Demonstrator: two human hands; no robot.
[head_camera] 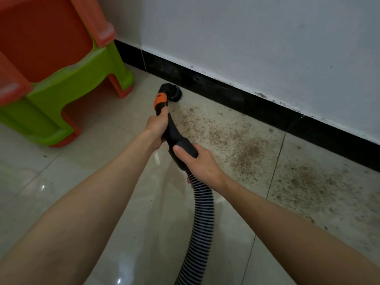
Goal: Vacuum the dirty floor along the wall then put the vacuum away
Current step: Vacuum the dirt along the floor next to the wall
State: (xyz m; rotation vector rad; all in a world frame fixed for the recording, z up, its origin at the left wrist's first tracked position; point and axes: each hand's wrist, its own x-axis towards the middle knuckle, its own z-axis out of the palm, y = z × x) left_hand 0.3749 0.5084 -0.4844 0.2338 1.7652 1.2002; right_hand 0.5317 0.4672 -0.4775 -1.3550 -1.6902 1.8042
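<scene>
Counting now: showing two hands, left hand (156,126) and right hand (199,161). One vacuum handle (178,140), one round brush nozzle (172,91), one ribbed hose (200,219). Two stacked plastic stools: one orange stool (41,36), one green stool (67,83). One black baseboard (236,93). One dirt patch (257,153) spreading along it.

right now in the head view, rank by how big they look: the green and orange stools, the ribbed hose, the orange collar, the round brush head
1. green and orange stools, the largest, though cut off by the frame edge
2. ribbed hose
3. round brush head and orange collar: these look about alike, so I won't rank them.
</scene>
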